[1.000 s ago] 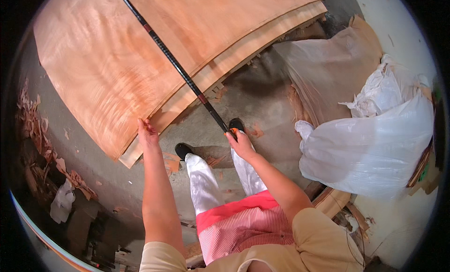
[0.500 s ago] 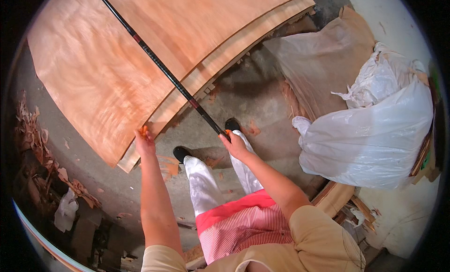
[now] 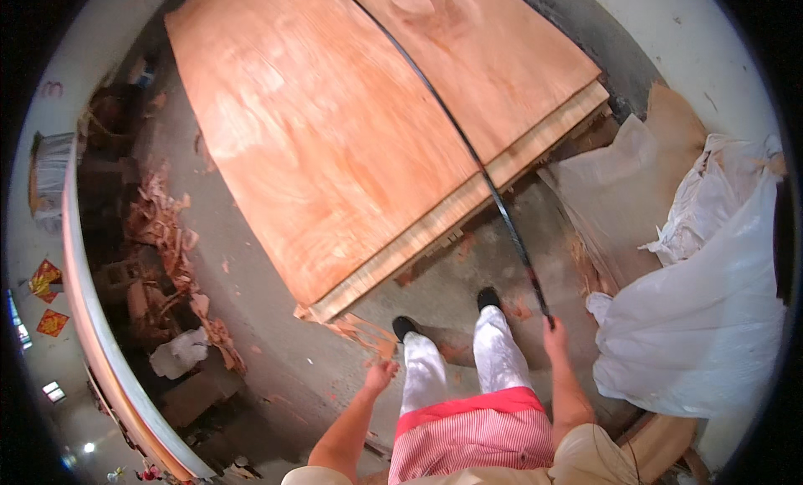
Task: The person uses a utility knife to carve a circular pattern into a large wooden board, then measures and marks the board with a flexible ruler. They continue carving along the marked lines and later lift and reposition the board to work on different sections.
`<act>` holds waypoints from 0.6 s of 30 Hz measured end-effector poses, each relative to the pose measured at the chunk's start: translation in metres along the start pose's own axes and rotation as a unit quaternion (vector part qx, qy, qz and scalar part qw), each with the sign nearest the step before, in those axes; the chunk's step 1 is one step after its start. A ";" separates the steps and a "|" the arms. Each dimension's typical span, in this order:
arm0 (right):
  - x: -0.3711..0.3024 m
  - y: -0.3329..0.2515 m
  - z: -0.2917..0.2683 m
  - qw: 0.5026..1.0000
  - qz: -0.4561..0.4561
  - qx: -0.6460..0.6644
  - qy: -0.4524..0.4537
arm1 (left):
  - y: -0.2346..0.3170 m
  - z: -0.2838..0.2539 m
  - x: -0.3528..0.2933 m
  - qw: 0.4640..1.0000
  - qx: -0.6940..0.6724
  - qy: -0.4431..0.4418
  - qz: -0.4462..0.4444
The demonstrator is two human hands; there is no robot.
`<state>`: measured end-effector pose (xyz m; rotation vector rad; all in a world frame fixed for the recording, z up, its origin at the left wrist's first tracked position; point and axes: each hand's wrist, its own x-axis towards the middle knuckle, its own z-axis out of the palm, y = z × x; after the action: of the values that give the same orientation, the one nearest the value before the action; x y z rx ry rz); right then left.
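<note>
A long black pole [image 3: 456, 125] runs slantwise across a stack of thin, reddish wood veneer sheets [image 3: 326, 167] and comes down past its near edge. Its near end is in my right hand [image 3: 554, 339], closed around it, low at the right of my legs. The pole looks bowed along its length, and its far end is out of view. My left hand [image 3: 381, 374] hangs in front of my left leg, away from the stack, with loosely bent fingers and nothing visible in it. The sheets' near corner lies just beyond that hand.
White plastic bags [image 3: 686, 309] bulge at the right by the wall, beside a translucent sheet [image 3: 619, 184]. Veneer scraps [image 3: 163, 226] are heaped at the left, with smaller pieces on the concrete floor [image 3: 276, 351]. A long curved-looking edge [image 3: 79, 284] runs down the far left.
My left hand has left the sheets' near edge and dropped toward my body. My right hand has swung right and down with the pole, which now appears bent. The view has shifted.
</note>
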<state>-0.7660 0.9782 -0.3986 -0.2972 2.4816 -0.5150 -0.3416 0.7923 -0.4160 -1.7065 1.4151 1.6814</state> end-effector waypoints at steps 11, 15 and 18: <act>-0.007 -0.026 -0.145 0.997 -0.068 -0.026 0.021 | 0.078 -0.009 -0.160 0.993 -0.098 0.051 -0.052; -0.016 -0.079 -0.187 0.981 -0.180 0.063 0.044 | 0.098 0.002 -0.219 0.985 -0.158 0.064 0.007; -0.015 -0.086 -0.213 0.982 -0.185 0.046 -0.004 | 0.099 0.019 -0.255 0.979 -0.185 0.086 0.017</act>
<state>-0.8701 0.9678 -0.1932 -0.7296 2.3930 -0.7737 -0.3792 0.8641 -0.1547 -2.0801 1.2666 1.9532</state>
